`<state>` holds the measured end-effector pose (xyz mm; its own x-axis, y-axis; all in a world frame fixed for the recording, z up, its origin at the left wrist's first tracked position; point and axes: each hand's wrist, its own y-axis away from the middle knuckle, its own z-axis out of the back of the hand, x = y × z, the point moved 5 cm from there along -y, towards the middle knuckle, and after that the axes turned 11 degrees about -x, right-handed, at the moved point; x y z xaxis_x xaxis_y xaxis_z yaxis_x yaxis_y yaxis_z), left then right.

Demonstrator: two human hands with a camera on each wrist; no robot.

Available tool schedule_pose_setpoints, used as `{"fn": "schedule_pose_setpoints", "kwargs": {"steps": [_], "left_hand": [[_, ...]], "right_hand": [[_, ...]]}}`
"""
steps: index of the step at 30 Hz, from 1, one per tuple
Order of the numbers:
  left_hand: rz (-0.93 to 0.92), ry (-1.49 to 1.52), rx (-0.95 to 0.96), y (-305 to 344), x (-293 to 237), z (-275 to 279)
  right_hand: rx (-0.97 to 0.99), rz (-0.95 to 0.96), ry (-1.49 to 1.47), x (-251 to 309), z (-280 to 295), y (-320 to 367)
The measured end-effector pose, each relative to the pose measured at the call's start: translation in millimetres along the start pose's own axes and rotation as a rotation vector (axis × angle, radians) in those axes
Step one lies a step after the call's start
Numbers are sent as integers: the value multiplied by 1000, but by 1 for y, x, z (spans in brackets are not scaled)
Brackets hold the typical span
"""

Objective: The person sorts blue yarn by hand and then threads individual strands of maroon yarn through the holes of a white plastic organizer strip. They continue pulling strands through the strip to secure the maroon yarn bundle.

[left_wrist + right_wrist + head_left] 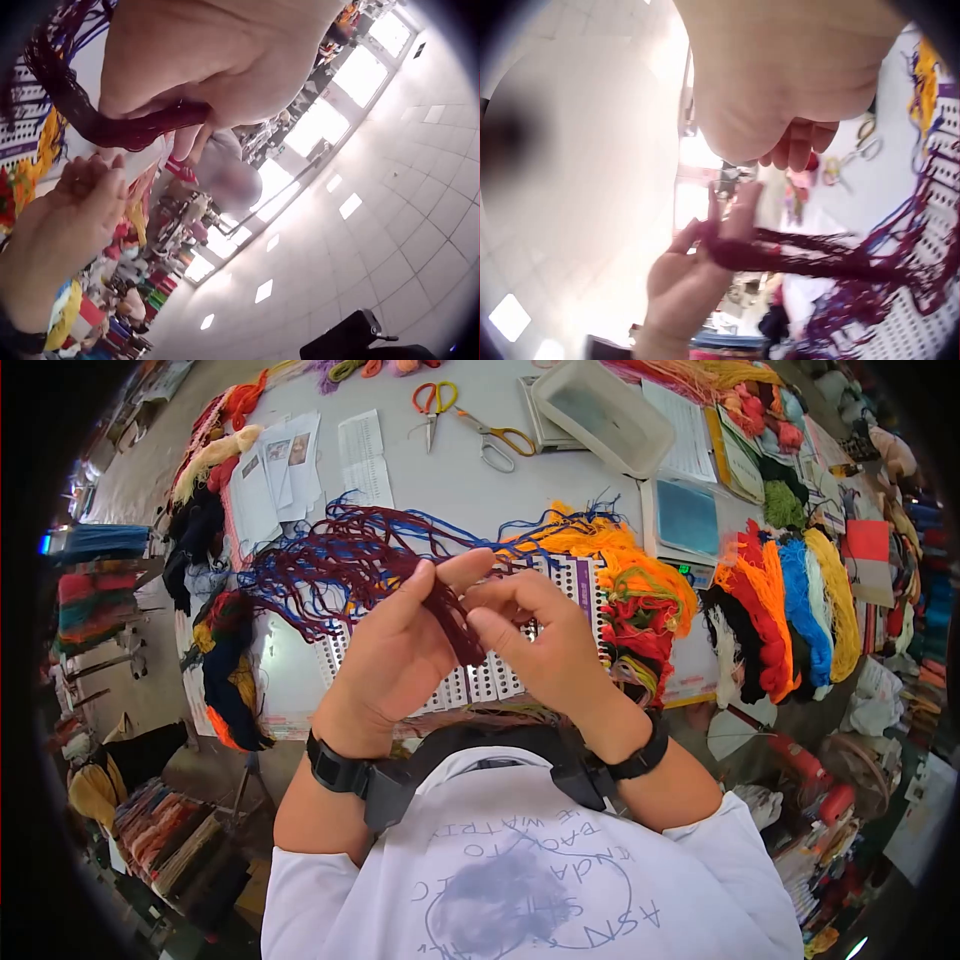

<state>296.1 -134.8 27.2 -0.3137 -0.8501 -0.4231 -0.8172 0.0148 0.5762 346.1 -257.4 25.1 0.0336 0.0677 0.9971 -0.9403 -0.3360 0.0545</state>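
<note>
Near the table's front edge my left hand (398, 652) holds a bundle of maroon yarn (455, 622) between thumb and fingers. In the right wrist view, the maroon strands (802, 261) run from that hand back to the white hole-punched cards (922, 315). My right hand (550, 650) is close beside the bundle's end. In the left wrist view, this right hand (71, 225) has curled fingers with the thumb near their tips; I cannot tell whether they pinch a strand. Blue yarn (290, 615) lies mixed with the maroon on the punched cards (583, 585).
Right of the cards lie orange yarn (650, 565) and red yarn (640, 630). Two pairs of scissors (432, 405) lie farther back, near a clear plastic tub (600, 410). Paper sheets (285, 465) are at the left. Coloured skeins (815, 610) hang over the right edge.
</note>
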Motion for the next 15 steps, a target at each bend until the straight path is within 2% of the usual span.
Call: {"fn": "schedule_pose_setpoints", "kwargs": {"steps": [1, 2, 5, 10, 12, 15], "left_hand": [[10, -26, 21, 7, 0, -6], [20, -53, 43, 13, 0, -10], [38, -11, 101, 27, -4, -12], [-11, 5, 139, 40, -11, 2], [-75, -84, 192, 42, -15, 9], [-125, -228, 130, 49, -20, 12]], "right_hand": [[86, 95, 38, 14, -6, 5], [88, 104, 46, 19, -7, 7], [149, -117, 24, 22, -12, 16], [216, -239, -104, 33, -16, 30], [223, -302, -114, 36, -18, 35], [247, -319, -197, 38, -21, 40]]}}
